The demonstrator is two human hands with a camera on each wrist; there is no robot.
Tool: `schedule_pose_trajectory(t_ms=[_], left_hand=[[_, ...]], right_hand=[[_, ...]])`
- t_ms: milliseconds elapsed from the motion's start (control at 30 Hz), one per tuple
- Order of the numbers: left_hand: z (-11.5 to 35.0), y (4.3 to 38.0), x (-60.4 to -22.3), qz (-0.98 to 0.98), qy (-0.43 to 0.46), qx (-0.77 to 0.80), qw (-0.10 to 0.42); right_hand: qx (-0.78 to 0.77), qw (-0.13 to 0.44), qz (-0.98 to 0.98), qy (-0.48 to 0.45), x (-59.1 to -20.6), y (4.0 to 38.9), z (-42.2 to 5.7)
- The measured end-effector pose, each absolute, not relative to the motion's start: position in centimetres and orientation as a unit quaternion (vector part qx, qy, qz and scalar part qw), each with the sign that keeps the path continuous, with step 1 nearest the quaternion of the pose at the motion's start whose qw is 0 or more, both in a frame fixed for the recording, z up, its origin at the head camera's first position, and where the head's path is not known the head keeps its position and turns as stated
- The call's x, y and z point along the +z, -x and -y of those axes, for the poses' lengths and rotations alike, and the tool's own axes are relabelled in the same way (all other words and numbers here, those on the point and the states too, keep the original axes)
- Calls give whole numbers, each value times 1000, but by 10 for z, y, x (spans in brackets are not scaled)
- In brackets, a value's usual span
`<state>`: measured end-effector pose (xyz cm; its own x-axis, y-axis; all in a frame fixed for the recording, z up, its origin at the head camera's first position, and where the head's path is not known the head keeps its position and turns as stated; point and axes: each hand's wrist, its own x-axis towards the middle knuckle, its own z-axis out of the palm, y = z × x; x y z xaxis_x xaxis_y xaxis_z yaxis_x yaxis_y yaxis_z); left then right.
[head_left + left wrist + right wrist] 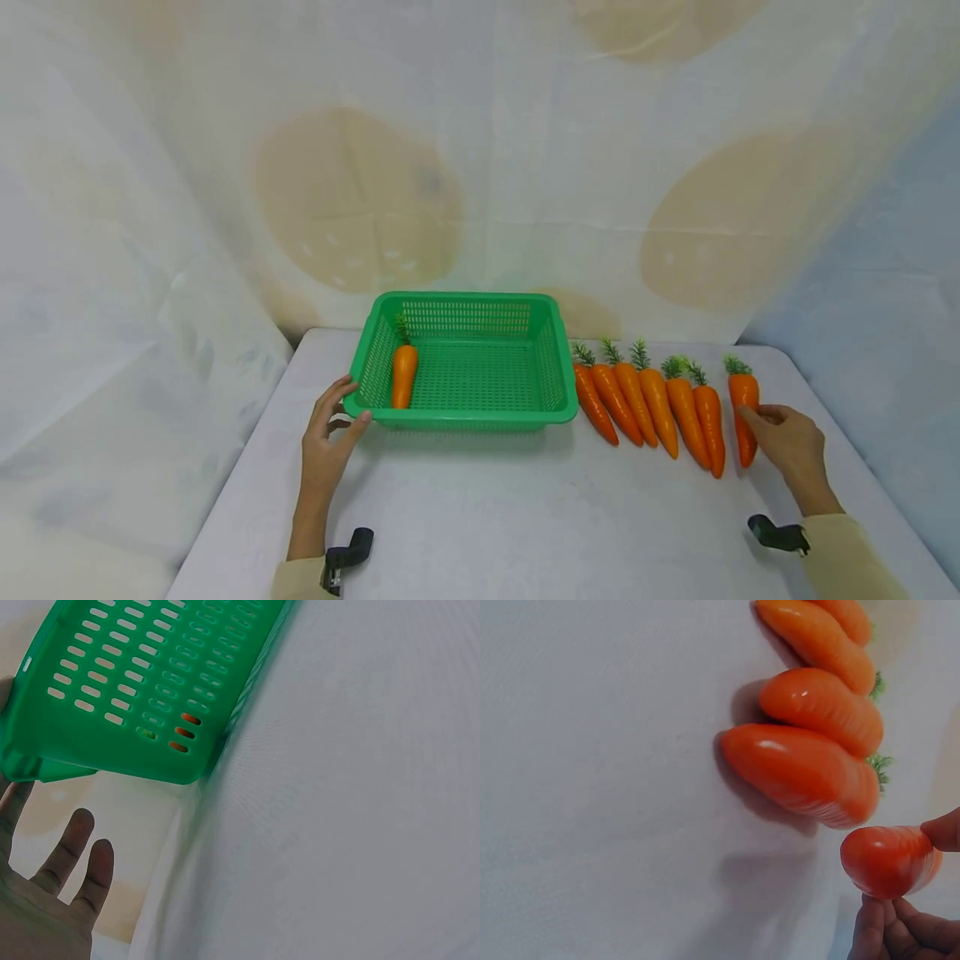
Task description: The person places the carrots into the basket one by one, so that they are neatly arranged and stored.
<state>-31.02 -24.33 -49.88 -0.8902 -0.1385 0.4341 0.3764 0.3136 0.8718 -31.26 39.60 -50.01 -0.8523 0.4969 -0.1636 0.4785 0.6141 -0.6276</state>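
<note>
At the front left corner of a green plastic basket (468,421), my left hand (327,442) grips the rim between thumb and index finger. Its other fingers (96,881) stick out free below the corner in the left wrist view. One orange carrot (405,375) with a green top lies inside, along the basket's left side. Over on the right, my right hand (791,442) pinches a separate carrot (889,862) between thumb and fingertips. The carrot's leafy top points away from me.
Several carrots (657,408) lie side by side in a slanted row between the basket and my right hand. They rest on a white-covered table (555,525). Patterned cloth (487,208) hangs behind the table and along both sides.
</note>
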Motion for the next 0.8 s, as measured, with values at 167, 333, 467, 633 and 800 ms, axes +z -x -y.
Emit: schedule_pose_trajectory(t_ms=[167, 333, 467, 633, 800], left_hand=[[243, 311, -499, 784, 71, -575, 221], [243, 311, -499, 780, 71, -582, 219], [243, 310, -499, 778, 71, -585, 218], [243, 311, -498, 779, 74, -583, 219], [243, 311, -498, 777, 75, -586, 219]], right_hand=[[349, 17, 898, 266, -491, 313, -391], [357, 18, 896, 262, -483, 313, -385], [359, 19, 896, 259, -480, 313, -380], [351, 31, 902, 249, -477, 314, -375], [352, 38, 904, 242, -474, 313, -372]])
